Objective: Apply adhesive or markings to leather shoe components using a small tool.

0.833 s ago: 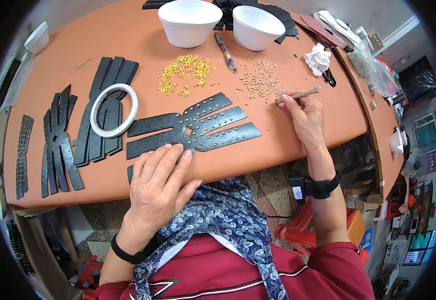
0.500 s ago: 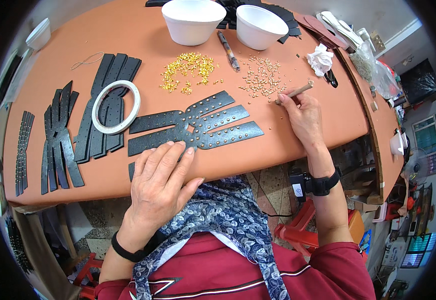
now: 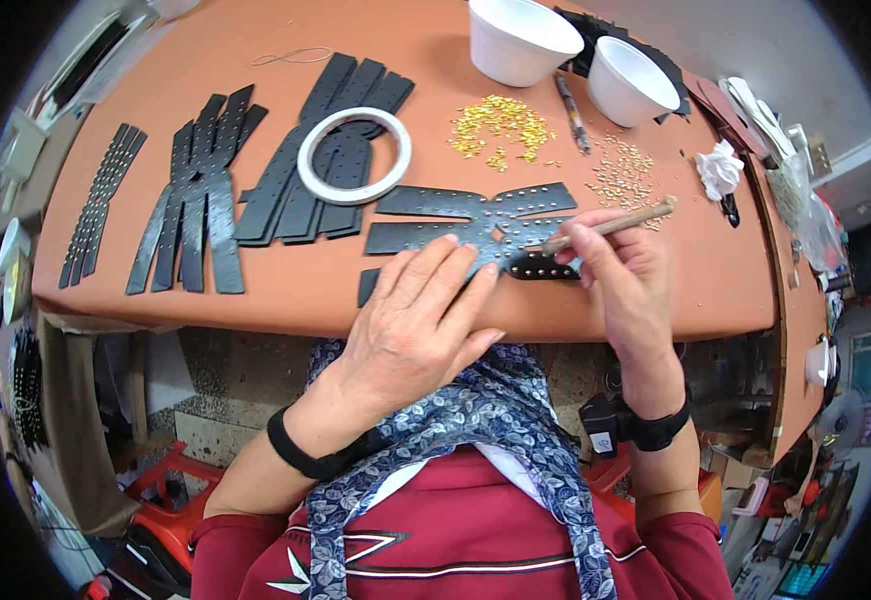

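Observation:
Flat over the lower left of a studded black leather strap piece (image 3: 411, 236) lies my left hand (image 3: 406, 315), fingers spread and resting on it. A thin brown wooden stick (image 3: 631, 219) is pinched in my right hand (image 3: 628, 280), its lower tip over or touching the right-hand strips; contact is hard to tell. Small metal studs run in rows along the strips, around a diamond-shaped opening. My left hand hides part of the lowest strip. Beyond the piece lie a scatter of gold-coloured metal bits (image 3: 501, 130) and a scatter of small copper-toned studs (image 3: 621, 178).
A white tape roll (image 3: 308, 163) rests on stacked black leather pieces (image 3: 268, 208). Farther left are another cut leather piece (image 3: 191, 215) and a studded strip (image 3: 99, 215). At the back stand two white bowls (image 3: 526, 52), with a pen (image 3: 573, 118) between them. Crumpled tissue (image 3: 720, 172) lies right.
My right hand has brought the stick leftward from beside the studs to the leather piece. My left hand stays on the leather. The whole view has shifted, moving the table things rightward.

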`<state>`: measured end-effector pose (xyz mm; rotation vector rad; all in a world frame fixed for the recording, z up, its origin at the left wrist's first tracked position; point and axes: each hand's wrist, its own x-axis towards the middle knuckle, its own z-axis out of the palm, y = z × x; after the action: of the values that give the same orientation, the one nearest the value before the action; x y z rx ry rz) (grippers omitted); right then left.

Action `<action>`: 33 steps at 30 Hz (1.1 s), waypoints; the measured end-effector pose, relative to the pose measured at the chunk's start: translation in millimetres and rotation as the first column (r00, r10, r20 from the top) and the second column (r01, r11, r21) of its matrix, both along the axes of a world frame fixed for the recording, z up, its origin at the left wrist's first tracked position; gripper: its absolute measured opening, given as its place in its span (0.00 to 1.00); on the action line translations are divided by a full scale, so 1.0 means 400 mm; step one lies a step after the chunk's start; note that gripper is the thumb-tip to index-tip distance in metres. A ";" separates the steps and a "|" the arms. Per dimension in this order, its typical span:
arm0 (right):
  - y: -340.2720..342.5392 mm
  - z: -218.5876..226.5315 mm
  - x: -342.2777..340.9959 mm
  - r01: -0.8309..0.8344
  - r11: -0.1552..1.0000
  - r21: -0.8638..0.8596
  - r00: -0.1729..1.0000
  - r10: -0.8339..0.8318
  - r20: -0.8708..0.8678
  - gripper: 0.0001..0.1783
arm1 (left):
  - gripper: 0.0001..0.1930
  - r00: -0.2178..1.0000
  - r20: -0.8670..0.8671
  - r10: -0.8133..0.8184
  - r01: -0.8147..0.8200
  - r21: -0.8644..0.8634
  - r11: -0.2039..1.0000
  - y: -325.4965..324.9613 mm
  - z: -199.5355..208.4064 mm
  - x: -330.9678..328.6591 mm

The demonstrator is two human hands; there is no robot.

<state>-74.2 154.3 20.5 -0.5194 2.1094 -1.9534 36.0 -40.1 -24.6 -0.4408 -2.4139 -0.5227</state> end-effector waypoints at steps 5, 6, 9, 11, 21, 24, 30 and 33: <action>-0.079 -0.031 0.012 -0.057 0.993 0.100 0.977 0.076 -0.197 0.07 | 0.28 1.000 -0.004 -0.009 0.009 0.031 0.999 0.002 -0.002 -0.004; -0.086 -0.035 0.009 -0.024 0.984 0.175 0.957 0.073 -0.282 0.06 | 0.28 1.000 -0.011 -0.013 0.013 0.026 1.000 0.002 -0.002 -0.003; -0.091 -0.037 0.007 -0.020 0.977 0.210 0.950 0.083 -0.300 0.06 | 0.28 1.000 -0.013 -0.012 0.012 0.035 0.999 0.002 -0.002 -0.004; -0.094 -0.035 0.006 -0.017 0.971 0.237 0.941 0.095 -0.324 0.05 | 0.28 1.000 -0.011 -0.013 0.013 0.041 0.999 0.002 -0.001 -0.004; -0.112 -0.023 0.011 0.048 0.931 0.361 0.892 0.123 -0.435 0.04 | 0.28 1.000 -0.006 -0.018 0.019 0.049 0.999 0.001 0.001 -0.005; -0.115 -0.024 0.009 0.061 0.916 0.397 0.839 0.168 -0.517 0.04 | 0.27 1.000 0.001 -0.027 0.027 0.058 0.998 0.000 0.002 -0.005; -0.103 -0.037 -0.021 -0.064 0.979 0.194 0.985 0.093 -0.144 0.06 | 0.28 0.999 -0.017 -0.032 0.033 0.054 0.998 -0.001 0.003 -0.006; -0.088 -0.041 -0.027 -0.070 0.997 0.038 0.997 0.071 -0.040 0.07 | 0.28 0.999 -0.008 -0.039 0.039 0.045 0.998 -0.004 0.001 -0.006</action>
<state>-85.1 119.0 4.0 -0.6230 2.1174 -1.8775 33.7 -41.6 -24.3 -0.4704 -2.3864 -0.5903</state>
